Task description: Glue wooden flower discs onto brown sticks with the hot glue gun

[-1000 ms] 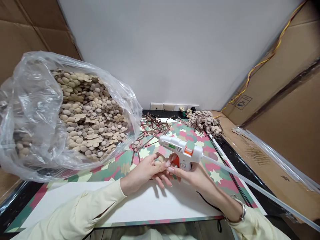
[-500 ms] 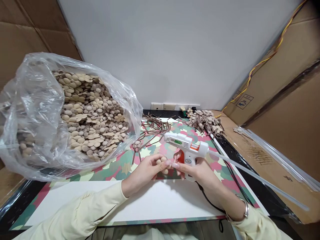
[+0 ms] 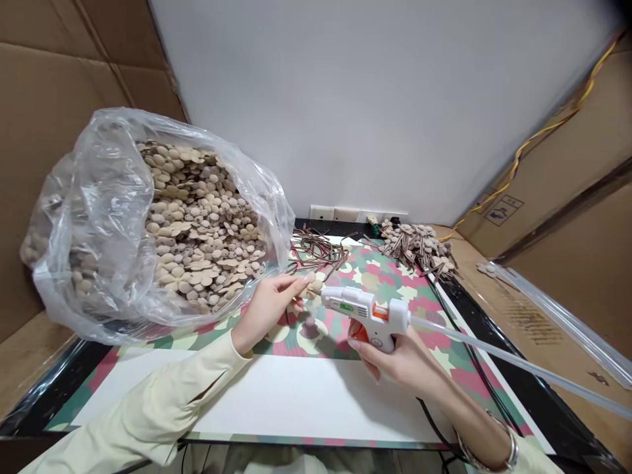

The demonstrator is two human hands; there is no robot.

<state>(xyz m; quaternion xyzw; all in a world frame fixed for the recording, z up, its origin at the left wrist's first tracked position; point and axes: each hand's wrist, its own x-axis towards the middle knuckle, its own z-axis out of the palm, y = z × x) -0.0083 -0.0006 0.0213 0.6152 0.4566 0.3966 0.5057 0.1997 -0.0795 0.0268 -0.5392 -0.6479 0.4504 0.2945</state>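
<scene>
By the left hand [image 3: 271,301], a small beige flower-shaped piece [image 3: 315,287] is pinched between thumb and fingers, the fingertips brought together on it, and it is held up over the patterned sheet [image 3: 370,268]. By the right hand [image 3: 390,359], the white glue gun [image 3: 364,308] is gripped at its handle; the fingers are closed around it, with the orange trigger [image 3: 362,333] just under them. The gun's nozzle is pointed leftward at the piece and held right beside it; whether the two are touched together cannot be told. From the gun's rear, a long translucent glue stick [image 3: 494,351] is extended toward the lower right. Below the hands, a white sheet [image 3: 276,395] is laid along the near edge of the patterned one, and both are carried by the black counter [image 3: 557,411]. Beyond the hands, thin brown strips [image 3: 318,249] are scattered, and farther right more strips and flower pieces are heaped in a pile [image 3: 419,249]. To the left, a clear plastic bag [image 3: 113,178] is filled with beige pieces [image 3: 202,237]. On the right, clear rods [image 3: 567,322] are laid on cardboard, and a twisted yellow cord [image 3: 528,141] is strung along a cardboard panel [image 3: 577,158].
</scene>
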